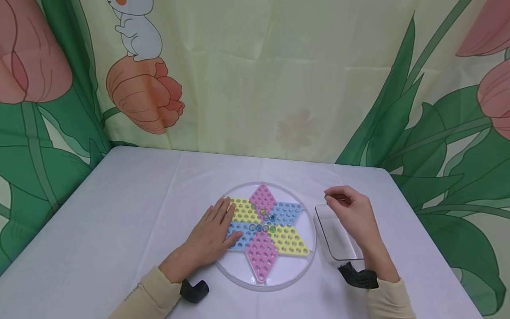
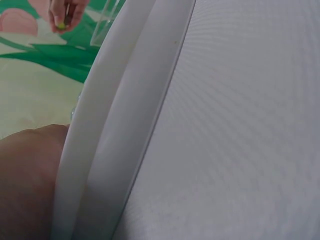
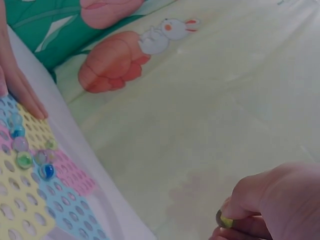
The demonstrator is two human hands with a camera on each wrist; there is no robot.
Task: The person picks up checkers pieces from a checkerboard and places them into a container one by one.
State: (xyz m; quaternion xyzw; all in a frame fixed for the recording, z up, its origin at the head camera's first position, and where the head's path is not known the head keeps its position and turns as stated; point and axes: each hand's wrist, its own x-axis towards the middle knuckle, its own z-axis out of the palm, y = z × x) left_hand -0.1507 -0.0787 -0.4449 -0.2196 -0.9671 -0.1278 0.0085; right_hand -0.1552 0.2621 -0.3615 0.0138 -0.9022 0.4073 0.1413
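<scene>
A round, clear-rimmed Chinese checkers board (image 1: pixel 261 261) bears a star of pink, yellow and blue perforated points. Several glass marbles (image 1: pixel 265 228) sit in holes around its middle. My left hand (image 1: pixel 213 232) rests flat on the board's left side, fingers extended over the yellow and blue points. Between thumb and fingertips, my right hand (image 1: pixel 354 215) pinches a yellow-green marble (image 3: pixel 225 220). That hand is raised over the far part of a clear plastic box (image 1: pixel 338 239), right of the board. In the left wrist view, the board's pale rim (image 2: pixel 100 130) hides most of the left hand.
A white cloth covers the table (image 1: pixel 159 199). Behind its far edge hangs a curtain (image 1: pixel 255 88) printed with tulips, leaves and a rabbit. Black wrist cameras sit on both wrists, the left one (image 1: pixel 195 291) close to the board's near-left rim.
</scene>
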